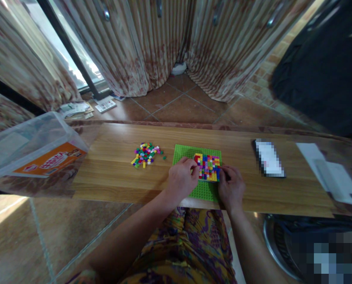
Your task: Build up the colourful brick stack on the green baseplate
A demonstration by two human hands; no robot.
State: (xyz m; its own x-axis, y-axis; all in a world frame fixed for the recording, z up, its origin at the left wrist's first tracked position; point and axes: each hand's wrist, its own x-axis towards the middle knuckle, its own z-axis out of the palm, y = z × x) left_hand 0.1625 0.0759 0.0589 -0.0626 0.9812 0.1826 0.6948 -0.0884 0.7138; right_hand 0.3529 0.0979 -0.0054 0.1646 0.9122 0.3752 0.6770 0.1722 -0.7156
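Left hand [180, 179] and right hand [231, 185], fingers curled, pressing on the multicoloured brick patch [207, 167] built upon a green baseplate [183, 153] lying on the wooden board [111, 177], with loose bricks [145, 154] heaped near the baseplate's left edge.

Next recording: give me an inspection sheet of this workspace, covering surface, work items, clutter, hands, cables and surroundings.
Surface: wooden board, long, light grain.
Work items: green baseplate lying flat; patch of multicoloured bricks pressed onto it; loose brick pile to its left, apart from the plate.
Clutter: clear plastic box with orange label at the left end; dark flat device and white papers on the right.
Hands: left hand touches the brick patch's left edge; right hand rests at its right edge. Whether either pinches a brick cannot be told.
Cables: nothing seen.
Surroundings: tiled floor, patterned curtains, papers on the floor.
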